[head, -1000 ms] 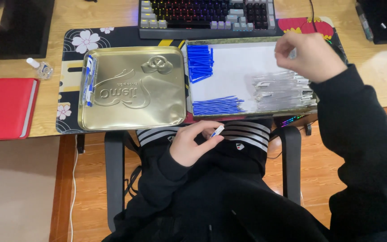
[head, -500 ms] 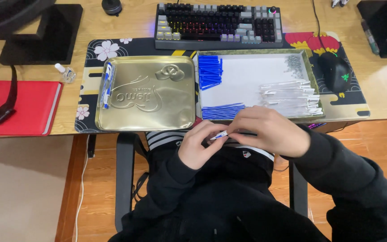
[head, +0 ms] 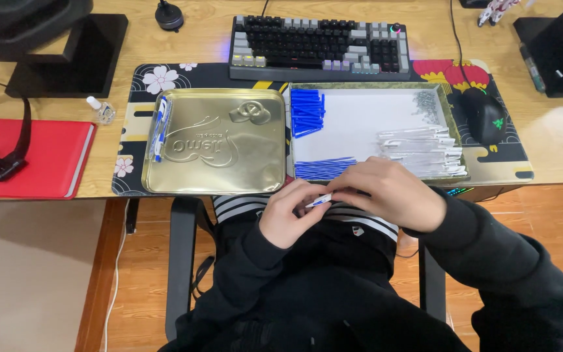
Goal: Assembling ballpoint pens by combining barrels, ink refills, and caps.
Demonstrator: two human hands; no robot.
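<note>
My left hand [head: 289, 214] and my right hand [head: 386, 193] meet over my lap, just below the desk's front edge. Both pinch one small white and blue pen piece [head: 318, 201] between their fingertips. Right behind them lies an open tin tray [head: 438, 92] with a white floor. It holds blue pen parts [head: 307, 112] at its left, thin blue refills [head: 324, 167] at its front, clear white barrels [head: 421, 148] at its right and a heap of small metal springs [head: 426, 103] at its far right corner.
A gold tin lid [head: 219, 142] lies left of the tray with finished pens [head: 159, 127] along its left rim. A keyboard [head: 320, 47], black mouse [head: 483, 115], red notebook [head: 30, 158], small bottle [head: 101, 111] and monitor foot [head: 66, 55] sit on the wooden desk.
My right hand came down from the far right corner of the tray and joined the left hand at the pen piece over my lap. The view also shifted a little.
</note>
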